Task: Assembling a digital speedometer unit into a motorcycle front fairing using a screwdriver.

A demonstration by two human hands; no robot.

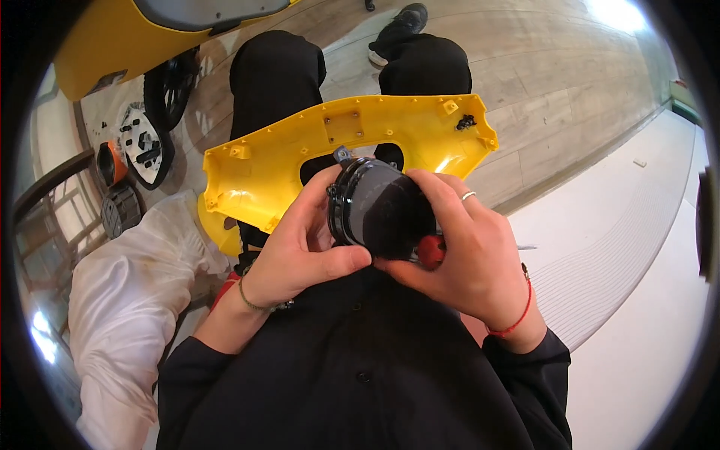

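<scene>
Both hands, left hand point(300, 251) and right hand point(469, 251), grip the black round lamp point(379, 210) at the yellow panel's point(255, 169) six o'clock, apparently mid-fitting; steady alignment needed.

Single head view, worn camera, looking steeply down over the chest and lap. Very close: left hand point(300, 251) and right hand point(469, 259) fill centre frame. Fisheye bends the wood floor point(540, 82) toward a dark round rim. Forearms enter from below.

Yellow plastic panel point(285, 154), glossy black round housing point(379, 206) w/ red bit point(430, 251) (partly hidden), black sleeves, red wrist string point(517, 319), white cloth point(131, 300).
</scene>
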